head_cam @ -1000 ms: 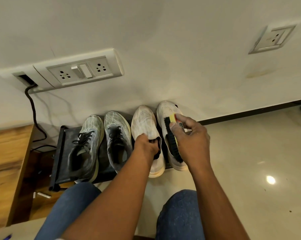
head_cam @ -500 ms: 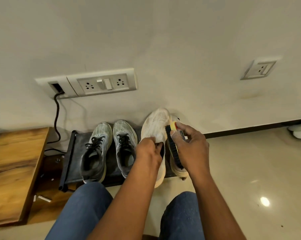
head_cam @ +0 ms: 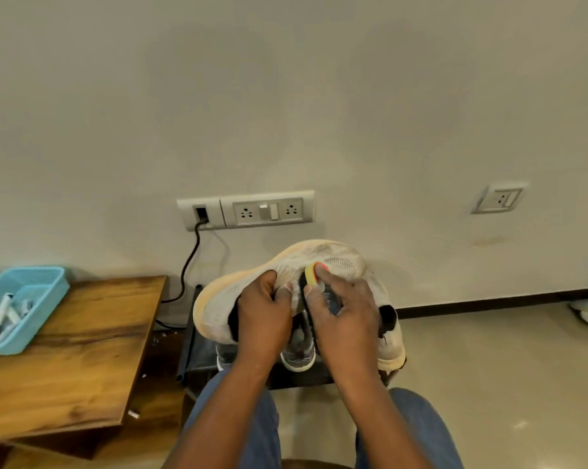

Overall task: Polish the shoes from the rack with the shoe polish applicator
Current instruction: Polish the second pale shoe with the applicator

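My left hand (head_cam: 263, 316) grips a white mesh shoe (head_cam: 319, 257) by its collar and holds it up, turned sideways with the toe to the right. My right hand (head_cam: 345, 316) holds the shoe polish applicator (head_cam: 310, 273), a brush with a yellow and red end and black bristles, pressed against the shoe's upper. Below my hands stands the black rack (head_cam: 188, 346). On it are the other white shoe (head_cam: 392, 343) at the right and grey shoes (head_cam: 299, 350), mostly hidden behind my hands.
A wooden table (head_cam: 69, 360) at the left carries a blue basket (head_cam: 48, 282) with small items. A socket panel (head_cam: 248, 209) with a black cable (head_cam: 189, 262) is on the wall above the rack. Shiny floor extends to the right.
My left hand has lifted the white shoe off the rack and turned it sideways. My right hand brought the brush onto its upper. The camera has tilted up and left.
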